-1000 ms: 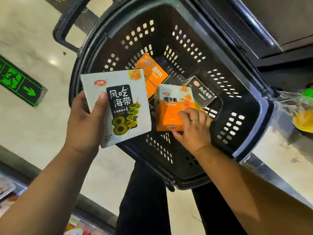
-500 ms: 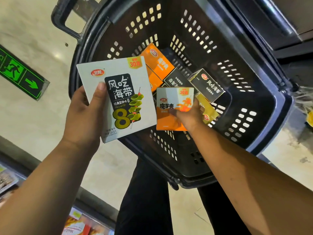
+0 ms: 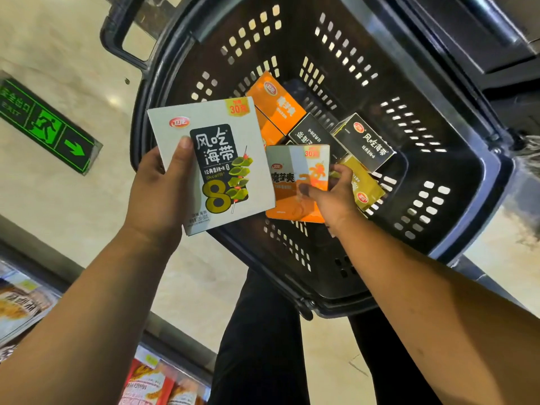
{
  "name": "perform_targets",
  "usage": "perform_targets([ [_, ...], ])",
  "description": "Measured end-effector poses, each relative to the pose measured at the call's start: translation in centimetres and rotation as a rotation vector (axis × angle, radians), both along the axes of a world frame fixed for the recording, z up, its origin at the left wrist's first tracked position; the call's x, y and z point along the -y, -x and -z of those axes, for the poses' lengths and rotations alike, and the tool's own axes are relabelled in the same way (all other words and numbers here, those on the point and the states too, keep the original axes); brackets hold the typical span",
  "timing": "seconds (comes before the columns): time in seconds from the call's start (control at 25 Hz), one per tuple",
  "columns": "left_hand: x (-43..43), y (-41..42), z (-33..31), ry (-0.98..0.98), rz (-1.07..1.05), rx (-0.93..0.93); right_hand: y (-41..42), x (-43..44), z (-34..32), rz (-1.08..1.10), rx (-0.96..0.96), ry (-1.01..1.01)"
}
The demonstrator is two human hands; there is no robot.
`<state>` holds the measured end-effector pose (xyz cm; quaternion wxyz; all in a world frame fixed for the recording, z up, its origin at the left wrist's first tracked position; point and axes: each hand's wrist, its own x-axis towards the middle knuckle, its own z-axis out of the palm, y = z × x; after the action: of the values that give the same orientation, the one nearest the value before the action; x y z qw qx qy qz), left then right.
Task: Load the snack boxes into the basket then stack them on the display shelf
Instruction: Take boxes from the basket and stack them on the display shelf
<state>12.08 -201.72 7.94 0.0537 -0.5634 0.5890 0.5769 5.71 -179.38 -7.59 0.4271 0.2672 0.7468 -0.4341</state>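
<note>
A black plastic basket (image 3: 455, 182) fills the upper middle of the head view. My left hand (image 3: 157, 194) grips a large white and black snack box (image 3: 216, 147) over the basket's left rim. Deep inside the basket, my right hand (image 3: 333, 197) holds an orange and white snack box (image 3: 292, 182), thumb on its front. On the basket floor lie an orange box (image 3: 277, 100), two black boxes (image 3: 368, 141) (image 3: 312, 135) and a yellow box (image 3: 362, 185).
The basket's handle (image 3: 117, 39) sticks out at upper left. A green exit sign (image 3: 49, 127) is set in the beige floor. Packaged snacks (image 3: 152, 381) lie on a low shelf at bottom left. My dark trousers (image 3: 260, 346) show below the basket.
My right hand has lowered the orange and white box deeper into the basket and shifted its grip. The left hand's box stays about where it was; the view has moved closer.
</note>
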Motion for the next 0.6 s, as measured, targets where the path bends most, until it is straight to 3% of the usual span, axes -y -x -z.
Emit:
perform_targets([
  [0.24,-0.2,0.1,-0.6,-0.007,0.049,-0.038,1.0,-1.3,-5.0,0.098,-0.025,0.081],
  [0.4,-0.8,0.3,-3.4,-0.007,0.126,0.009,1.4,-3.2,-12.5,0.156,-0.025,0.133],
  [0.6,-1.9,-0.5,-12.3,-0.113,0.196,-0.008,1.1,-6.8,-26.7,0.188,-0.097,0.172],
])
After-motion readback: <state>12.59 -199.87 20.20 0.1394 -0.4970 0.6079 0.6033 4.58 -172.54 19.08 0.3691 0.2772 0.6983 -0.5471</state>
